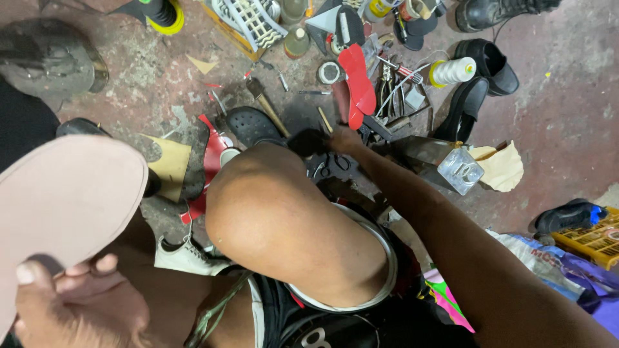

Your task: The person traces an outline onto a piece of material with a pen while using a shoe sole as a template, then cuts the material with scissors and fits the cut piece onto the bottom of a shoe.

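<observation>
Head view looks straight down over a bent bare knee (290, 225) onto a stained concrete floor (567, 116) strewn with shoe-repair gear. At the lower left the left hand (77, 303) pinches the near edge of a large pale pink sole sheet (64, 206) between thumb and fingers, holding it up close to the camera so that it covers much of that corner. The right arm stretches forward past the knee, and the right hand (345, 138) reaches down among the tools on the floor just below a red insole (358, 84); its fingers are partly hidden behind the knee and the clutter, so I cannot tell whether they are closed on anything or merely touching. A pair of scissors (329, 166) lies just beside that hand. Further out sit a spool of white thread (454, 69), a black shoe (467, 106) next to it, and a small clear glass bottle (461, 169) near the forearm. To the left of the knee lie a black perforated clog sole (248, 125), a tan triangular piece of leather (171, 164) and a white sneaker (184, 254). A yellow crate (596, 238) shows at the right edge.
</observation>
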